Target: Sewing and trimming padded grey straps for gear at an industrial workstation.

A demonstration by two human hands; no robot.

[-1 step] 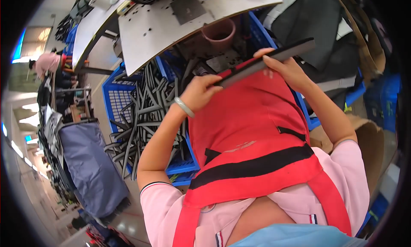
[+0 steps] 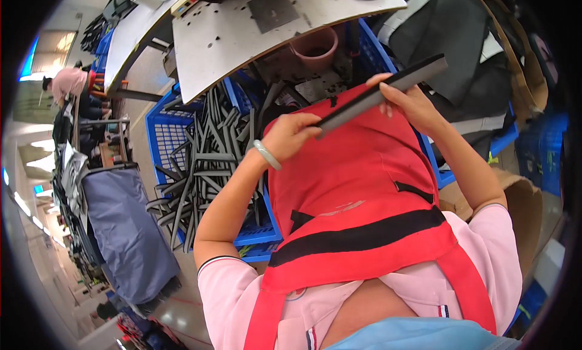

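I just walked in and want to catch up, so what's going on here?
A person in a red apron holds a long grey-and-black strip slantwise over it. The left hand pinches the strip near one end; the right hand grips it farther along, with the other end sticking out beyond. To the left, a blue crate is heaped with similar strips. Ahead stands a white table with dark scraps and a dark square sheet on it.

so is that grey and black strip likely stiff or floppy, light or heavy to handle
The strip is probably fairly stiff: its end beyond the right hand juts out without drooping. It is likely light too, being slim and merely pinched by the left hand.
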